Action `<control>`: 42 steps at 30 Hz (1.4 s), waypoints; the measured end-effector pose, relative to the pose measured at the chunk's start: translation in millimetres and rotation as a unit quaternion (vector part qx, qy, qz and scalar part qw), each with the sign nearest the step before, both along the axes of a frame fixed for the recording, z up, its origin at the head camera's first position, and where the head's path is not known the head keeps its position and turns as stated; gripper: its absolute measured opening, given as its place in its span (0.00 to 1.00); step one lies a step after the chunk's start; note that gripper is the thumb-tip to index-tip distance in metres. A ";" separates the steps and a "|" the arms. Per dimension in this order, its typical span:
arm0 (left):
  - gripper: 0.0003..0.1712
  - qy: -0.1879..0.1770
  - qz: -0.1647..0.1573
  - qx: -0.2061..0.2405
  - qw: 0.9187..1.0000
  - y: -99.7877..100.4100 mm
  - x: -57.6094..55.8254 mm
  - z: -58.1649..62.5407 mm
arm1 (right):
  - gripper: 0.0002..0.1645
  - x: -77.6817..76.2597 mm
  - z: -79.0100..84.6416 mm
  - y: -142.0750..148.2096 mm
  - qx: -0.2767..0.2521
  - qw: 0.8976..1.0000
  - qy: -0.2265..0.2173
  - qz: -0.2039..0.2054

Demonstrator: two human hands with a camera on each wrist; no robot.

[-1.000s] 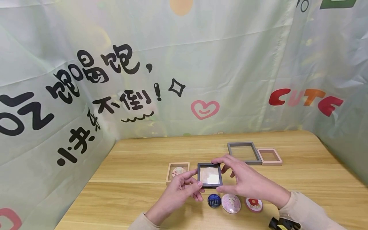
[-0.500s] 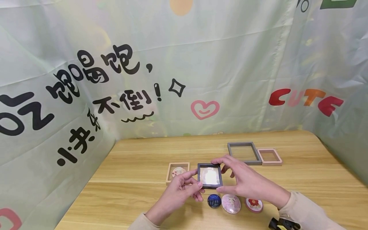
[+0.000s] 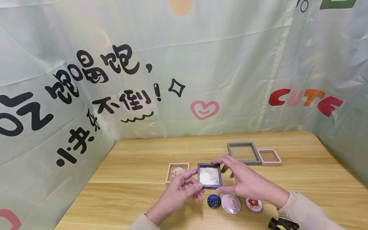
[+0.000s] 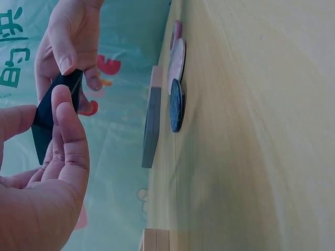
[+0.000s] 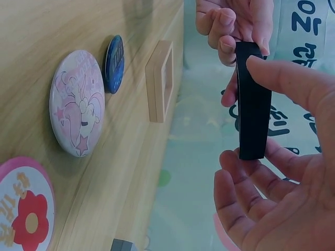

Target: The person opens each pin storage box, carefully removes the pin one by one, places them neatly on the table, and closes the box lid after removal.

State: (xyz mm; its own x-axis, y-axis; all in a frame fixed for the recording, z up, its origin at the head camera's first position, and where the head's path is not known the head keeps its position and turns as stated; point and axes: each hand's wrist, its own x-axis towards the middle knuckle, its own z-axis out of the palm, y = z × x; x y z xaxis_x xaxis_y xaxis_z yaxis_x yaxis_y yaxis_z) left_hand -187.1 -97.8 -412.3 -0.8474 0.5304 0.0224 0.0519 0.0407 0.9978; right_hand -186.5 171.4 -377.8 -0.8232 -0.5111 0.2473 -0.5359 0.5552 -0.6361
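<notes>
Both hands hold a small square black display frame (image 3: 210,176) with a clear film window above the table. My left hand (image 3: 181,191) pinches its left side and lower left corner between thumb and fingers. Thumb and fingers of my right hand (image 3: 242,180) grip the right side, at the top and bottom edges. From the right wrist view, the thick edge of the black frame (image 5: 254,104) shows between both hands. Below it on the table lie a round blue badge (image 3: 214,201), a larger pink badge (image 3: 231,204) and a red-flower badge (image 3: 254,204).
A light wood-coloured frame (image 3: 168,177) containing a round badge (image 3: 179,171) lies beyond my left hand. Behind my right hand a larger grey frame (image 3: 241,144) touches a small pink frame (image 3: 271,164). A printed cloth (image 3: 230,70) hangs behind the wooden table (image 3: 138,159).
Both hands keep the same grip on the black frame. Only the reflection in its window shifts slightly.
</notes>
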 end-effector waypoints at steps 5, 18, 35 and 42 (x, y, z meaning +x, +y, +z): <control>0.38 -0.004 0.006 0.000 1.000 0.8 -0.9 -0.3 | 0.43 -1.7 -1.2 -2.2 0.007 1.000 0.006 -0.010; 0.37 -0.010 0.025 -0.005 1.000 3.7 -3.1 -2.9 | 0.44 -11.6 -2.7 -9.5 0.055 0.998 0.028 -0.031; 0.38 -0.005 0.027 -0.040 0.999 0.6 -1.1 -4.3 | 0.46 -65.1 -12.7 2.5 0.093 0.992 0.006 -0.087; 0.37 -0.010 0.017 -0.049 0.999 0.5 1.0 -5.7 | 0.46 -94.2 -22.2 9.8 0.125 0.988 -0.008 -0.089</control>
